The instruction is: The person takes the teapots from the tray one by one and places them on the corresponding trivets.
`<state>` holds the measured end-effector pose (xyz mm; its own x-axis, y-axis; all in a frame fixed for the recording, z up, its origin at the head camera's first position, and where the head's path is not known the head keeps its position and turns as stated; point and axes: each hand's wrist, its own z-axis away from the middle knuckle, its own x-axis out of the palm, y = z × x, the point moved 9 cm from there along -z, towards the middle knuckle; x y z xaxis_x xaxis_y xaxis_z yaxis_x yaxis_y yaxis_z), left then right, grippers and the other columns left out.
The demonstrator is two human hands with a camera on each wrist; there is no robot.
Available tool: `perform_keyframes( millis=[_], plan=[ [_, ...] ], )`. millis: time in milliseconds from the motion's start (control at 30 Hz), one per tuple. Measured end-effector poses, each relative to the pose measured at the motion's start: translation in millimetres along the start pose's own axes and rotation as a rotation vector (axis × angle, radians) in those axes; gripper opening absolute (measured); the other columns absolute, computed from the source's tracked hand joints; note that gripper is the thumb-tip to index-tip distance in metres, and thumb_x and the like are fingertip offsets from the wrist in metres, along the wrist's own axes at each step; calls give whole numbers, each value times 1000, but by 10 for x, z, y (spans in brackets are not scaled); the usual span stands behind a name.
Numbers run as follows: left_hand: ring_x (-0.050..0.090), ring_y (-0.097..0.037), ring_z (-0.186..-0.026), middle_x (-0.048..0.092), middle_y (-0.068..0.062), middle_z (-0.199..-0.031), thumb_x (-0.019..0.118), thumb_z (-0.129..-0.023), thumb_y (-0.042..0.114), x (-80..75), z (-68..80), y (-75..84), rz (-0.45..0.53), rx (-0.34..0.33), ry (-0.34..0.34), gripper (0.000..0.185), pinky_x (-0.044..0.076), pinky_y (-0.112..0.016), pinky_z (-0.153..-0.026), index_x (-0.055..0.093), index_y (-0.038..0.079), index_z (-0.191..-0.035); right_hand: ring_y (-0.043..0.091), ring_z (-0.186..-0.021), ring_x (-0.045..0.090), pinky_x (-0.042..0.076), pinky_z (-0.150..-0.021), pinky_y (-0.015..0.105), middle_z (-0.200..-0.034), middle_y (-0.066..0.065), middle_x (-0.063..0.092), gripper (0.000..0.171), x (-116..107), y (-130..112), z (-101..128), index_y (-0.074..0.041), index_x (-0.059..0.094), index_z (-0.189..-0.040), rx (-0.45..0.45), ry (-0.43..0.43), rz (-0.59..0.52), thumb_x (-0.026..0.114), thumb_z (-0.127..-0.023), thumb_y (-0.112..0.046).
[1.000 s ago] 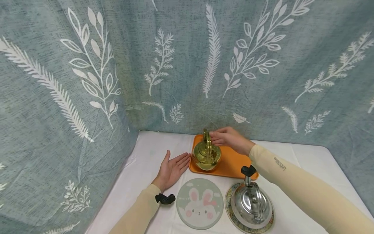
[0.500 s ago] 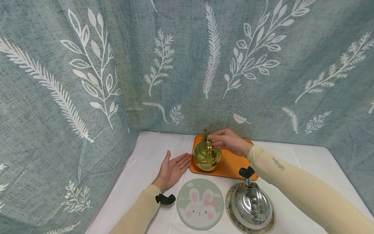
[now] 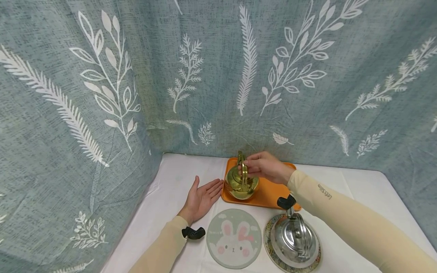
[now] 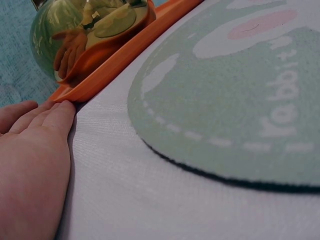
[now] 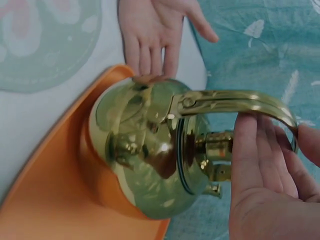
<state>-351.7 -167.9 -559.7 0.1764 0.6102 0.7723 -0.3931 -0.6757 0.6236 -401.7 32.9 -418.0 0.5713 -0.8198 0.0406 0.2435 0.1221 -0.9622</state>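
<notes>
A shiny gold kettle (image 3: 239, 184) (image 5: 145, 155) stands at the left end of an orange tray (image 3: 273, 192) (image 5: 45, 195) at the back of the table. My right hand (image 3: 264, 167) (image 5: 265, 170) reaches over the tray and holds the kettle's upright handle (image 5: 235, 101), fingers on one side and thumb on the other. My left hand (image 3: 201, 197) (image 4: 35, 150) lies flat and palm up on the white cloth. Its fingertips touch the tray's left corner (image 4: 67, 92). The kettle's base still sits on the tray.
A round mat with a rabbit face (image 3: 233, 238) (image 4: 240, 100) lies in front of the tray. To its right a silver kettle (image 3: 293, 239) with a black knob stands on a patterned trivet (image 3: 315, 258). Leaf-print curtain (image 3: 218, 76) closes the back and left sides.
My right hand has slid left from beside the kettle's handle onto it, and its fingers have closed round the handle. The left hand and the kettle stay in place.
</notes>
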Motion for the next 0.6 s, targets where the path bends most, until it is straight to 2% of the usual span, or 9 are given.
perform_keyframes(
  millis=[300,600],
  plan=[
    [15,-33,-165,12,-22,-178,31,-108,76,6,-4,8,-16,2,-13,105,19,-41,-133,13,-6,-171,22,-105,79,62,-100,39,-123,22,76,49,37,4,-4,17,42,-156,20,35,-86,53,-114,-5],
    [15,-33,-165,13,-22,-178,29,-109,76,13,7,6,-30,5,-12,104,21,-41,-133,13,-6,-171,22,-107,78,59,-105,42,-129,26,73,51,66,2,24,17,38,-158,-14,54,-82,53,-115,-5]
  ],
)
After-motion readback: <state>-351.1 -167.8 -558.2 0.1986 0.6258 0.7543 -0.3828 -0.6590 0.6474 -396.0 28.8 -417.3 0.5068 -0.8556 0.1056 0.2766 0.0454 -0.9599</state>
